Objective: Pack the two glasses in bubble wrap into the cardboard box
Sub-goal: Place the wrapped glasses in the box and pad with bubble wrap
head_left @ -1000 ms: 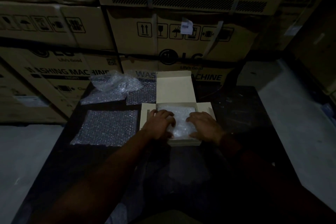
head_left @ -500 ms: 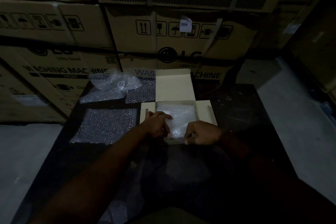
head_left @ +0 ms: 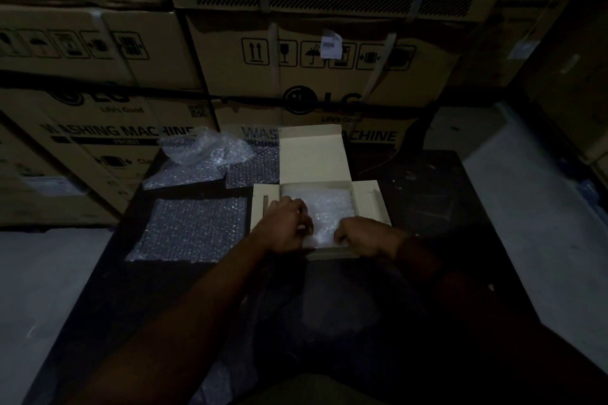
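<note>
Back come both hands from the middle of the wrap to the near wall of the cardboard box, and fingers that lay flat a second ago are now curled. Nearest to us, the left hand sits over the box's near-left corner, fingers bent and bunched, gripping the bubble-wrapped bundle. The right hand is at the near-right corner, knuckles up, fingers hooked down on the wrap's near edge where it meets the wall. Whether the tips go under the wrap, the dim light won't say.

So the key relation: the bundle lies just beyond both sets of fingers, inside the box, filling it from wall to wall. Both hands are equally close, one per corner. I judge this a tucking-down step. The glasses themselves are hidden under the wrap, so their long axis can't be read.

Beyond the bundle, the box's lid stands open at the far side, with side flaps spread. Left of the box, a flat bubble wrap sheet lies on the desk; beyond-left, crumpled wrap. Behind the box rise stacked cartons.
</note>
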A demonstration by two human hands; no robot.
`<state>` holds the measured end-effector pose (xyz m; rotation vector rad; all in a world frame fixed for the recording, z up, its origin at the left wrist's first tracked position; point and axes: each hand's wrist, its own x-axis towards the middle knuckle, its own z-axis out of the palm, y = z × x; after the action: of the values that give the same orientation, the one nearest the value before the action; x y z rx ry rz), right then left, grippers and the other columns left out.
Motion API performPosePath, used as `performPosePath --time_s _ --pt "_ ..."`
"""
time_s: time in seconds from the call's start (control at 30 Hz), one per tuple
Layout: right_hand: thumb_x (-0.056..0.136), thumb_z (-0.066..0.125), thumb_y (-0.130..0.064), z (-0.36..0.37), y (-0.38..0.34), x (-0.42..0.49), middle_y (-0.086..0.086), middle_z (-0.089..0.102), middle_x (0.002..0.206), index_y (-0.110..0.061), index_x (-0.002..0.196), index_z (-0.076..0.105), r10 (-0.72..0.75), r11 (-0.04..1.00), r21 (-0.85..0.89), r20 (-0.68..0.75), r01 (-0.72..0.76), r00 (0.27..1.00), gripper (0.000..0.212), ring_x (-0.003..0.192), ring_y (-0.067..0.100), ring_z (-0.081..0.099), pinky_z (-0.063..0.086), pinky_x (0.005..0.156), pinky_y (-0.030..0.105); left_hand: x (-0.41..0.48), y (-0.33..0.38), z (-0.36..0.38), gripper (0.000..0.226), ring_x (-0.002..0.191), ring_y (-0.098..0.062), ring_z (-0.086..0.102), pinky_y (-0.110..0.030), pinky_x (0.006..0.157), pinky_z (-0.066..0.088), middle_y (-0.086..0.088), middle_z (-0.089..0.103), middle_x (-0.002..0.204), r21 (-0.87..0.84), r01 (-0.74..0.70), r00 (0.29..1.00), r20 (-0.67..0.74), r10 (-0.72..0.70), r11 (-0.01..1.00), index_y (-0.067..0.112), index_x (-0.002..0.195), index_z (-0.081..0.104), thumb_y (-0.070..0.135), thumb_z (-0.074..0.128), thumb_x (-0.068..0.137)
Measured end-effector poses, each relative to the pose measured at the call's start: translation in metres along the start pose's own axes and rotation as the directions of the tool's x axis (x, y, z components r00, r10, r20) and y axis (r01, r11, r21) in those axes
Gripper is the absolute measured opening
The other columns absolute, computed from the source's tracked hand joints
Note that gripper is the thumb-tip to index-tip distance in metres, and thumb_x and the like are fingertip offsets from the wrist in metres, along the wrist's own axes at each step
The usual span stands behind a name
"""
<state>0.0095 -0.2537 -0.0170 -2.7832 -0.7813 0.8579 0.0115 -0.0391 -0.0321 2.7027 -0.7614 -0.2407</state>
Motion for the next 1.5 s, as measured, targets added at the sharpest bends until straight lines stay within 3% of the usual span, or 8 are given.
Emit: performPosePath --time_s 0.1,0.33,0.5,0.63,0.73,1.2,1.37,1.5 --pt "0.092 0.047 -0.006 -0.003 -0.004 0.002 0.008 0.055 0.128 -0.015 0.122 0.063 0.014 0.999 -0.05 0.02 -0.013 1.0 0.035 0.112 0.026 0.054 0.045 0.094 0.034 -0.005 0.0 -0.002 0.019 0.099 -0.017 0.064 -0.026 0.091 0.048 -0.002 0.07 0.107 -0.269 0.084 0.98 0.196 -0.031 0.959 0.017 0.1 0.074 0.015 0.063 0.083" --pt "0.092 0.048 -0.017 -0.004 -0.002 -0.003 0.005 0.055 0.127 -0.028 0.126 0.05 0.057 0.998 -0.019 0.059 -0.056 0.997 0.035 0.108 0.025 0.054 0.043 0.084 0.033 -0.006 0.005 -0.003 0.044 0.106 -0.018 0.059 -0.039 0.097 0.047 -0.002 0.065 0.119 -0.168 0.238 0.902 0.404 -0.153 0.957 0.022 0.11 0.069 0.053 0.058 0.08" --pt "0.09 0.05 -0.023 -0.002 -0.002 -0.007 0.001 0.056 0.126 -0.035 0.118 0.059 0.045 0.997 -0.057 0.029 -0.043 0.999 0.032 0.114 0.025 0.054 0.042 0.094 0.035 -0.001 0.003 0.008 0.053 0.11 -0.026 0.051 -0.04 0.092 0.045 -0.003 0.061 0.112 0.019 0.241 0.912 0.339 -0.233 0.97 0.025 0.098 0.067 0.071 0.053 0.077" --pt "0.092 0.052 -0.023 0.001 -0.008 -0.006 0.006 0.053 0.126 -0.031 0.119 0.063 0.039 0.994 -0.103 0.006 -0.038 0.999 0.031 0.117 0.027 0.048 0.043 0.096 0.038 -0.001 0.013 0.001 0.043 0.115 -0.027 0.042 -0.039 0.099 0.025 -0.011 0.056 0.116 0.143 0.173 0.911 0.353 -0.214 0.974 0.017 0.116 0.061 0.05 0.046 0.093" --pt "0.092 0.051 -0.024 0.001 -0.016 -0.006 0.009 0.057 0.12 -0.022 0.116 0.065 0.034 0.984 -0.173 0.019 -0.03 0.999 0.028 0.112 0.027 0.05 0.045 0.091 0.038 -0.006 0.014 -0.003 0.041 0.107 -0.021 0.053 -0.034 0.099 0.017 -0.005 0.067 0.107 0.125 0.086 0.923 0.364 -0.126 0.988 0.025 0.106 0.071 0.05 0.042 0.09" --pt "0.091 0.049 -0.019 0.002 -0.013 -0.017 0.005 0.057 0.126 -0.029 0.119 0.059 0.091 0.981 -0.168 -0.03 -0.095 0.995 0.031 0.117 0.026 0.048 0.034 0.098 0.04 -0.017 0.014 0.004 0.07 0.106 -0.023 0.051 -0.044 0.097 0.021 -0.004 0.066 0.107 0.265 0.033 0.949 0.293 -0.113 0.964 0.029 0.105 0.069 0.071 0.02 0.078" --pt "0.094 0.044 -0.023 0.0 -0.008 -0.022 0.009 0.048 0.135 -0.034 0.132 0.042 0.173 0.978 -0.118 -0.006 -0.172 0.985 0.04 0.119 0.032 0.039 0.035 0.094 0.038 -0.023 0.013 0.002 0.069 0.111 -0.023 0.052 -0.045 0.102 0.02 -0.004 0.065 0.11 0.256 0.069 0.963 0.236 -0.132 0.964 0.028 0.112 0.064 0.074 0.024 0.079" --pt "0.089 0.049 -0.017 0.001 -0.01 -0.025 0.007 0.053 0.125 -0.023 0.118 0.057 0.125 0.958 -0.254 -0.041 -0.131 0.991 0.03 0.115 0.027 0.043 0.032 0.097 0.042 -0.028 0.019 0.001 0.09 0.118 -0.028 0.041 -0.048 0.102 0.022 -0.008 0.055 0.119 0.34 0.078 0.958 0.233 -0.164 0.937 0.025 0.118 0.065 0.075 0.008 0.07"
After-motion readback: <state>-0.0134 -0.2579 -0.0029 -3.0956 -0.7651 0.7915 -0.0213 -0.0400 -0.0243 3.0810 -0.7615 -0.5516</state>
